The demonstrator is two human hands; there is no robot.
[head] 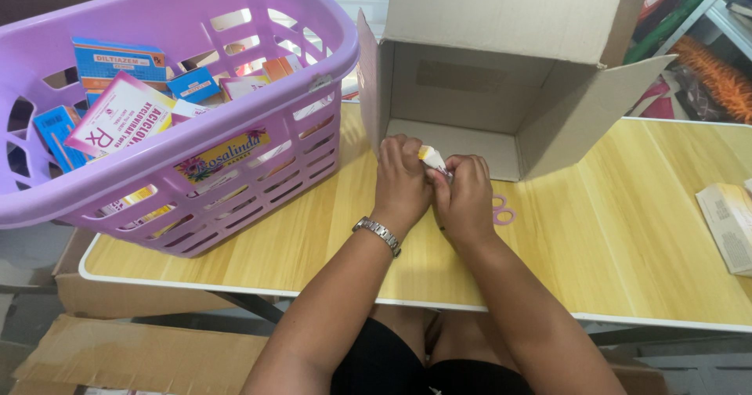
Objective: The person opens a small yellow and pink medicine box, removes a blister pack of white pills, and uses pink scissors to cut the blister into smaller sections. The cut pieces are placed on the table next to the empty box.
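Observation:
Both of my hands meet over the wooden table (619, 238), just in front of an open cardboard box (501, 74) lying on its side. My left hand (402, 180), with a metal watch on the wrist, and my right hand (468, 199) together grip a small white and yellow packet (432, 158) that sticks up between the fingers. Pink-handled scissors (501, 211) lie on the table right beside my right hand, mostly hidden by it.
A purple plastic basket (258, 43) filled with several small medicine boxes stands at the table's left end. A pale box (728, 223) lies at the right edge. Flattened cardboard (141, 356) lies on the floor below. Shelves with goods stand at the far right.

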